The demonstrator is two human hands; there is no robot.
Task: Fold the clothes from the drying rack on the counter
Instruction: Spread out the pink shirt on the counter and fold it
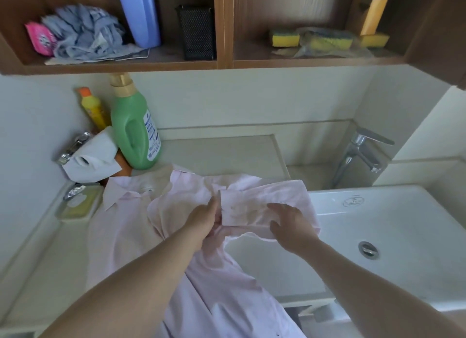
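Lying on the counter [48, 274], the shirt [126, 226] is pinched by left hand [204, 220] (right hand [290, 228] presses flat).

A shirt [126, 237] lies on the counter [37, 274], overlapping the sink [416, 211] at its left edge; a bottle [131, 131] stands behind, back-left.

Wood shelf [131, 66] over pale wall [252, 95] w/ white sink [416, 211].

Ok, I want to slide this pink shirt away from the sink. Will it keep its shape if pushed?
Probably not: the pink shirt looks thin and limp, rumpling where the left hand and right hand work its sleeve. Likely light; part overhangs the sink, so it may slip in.
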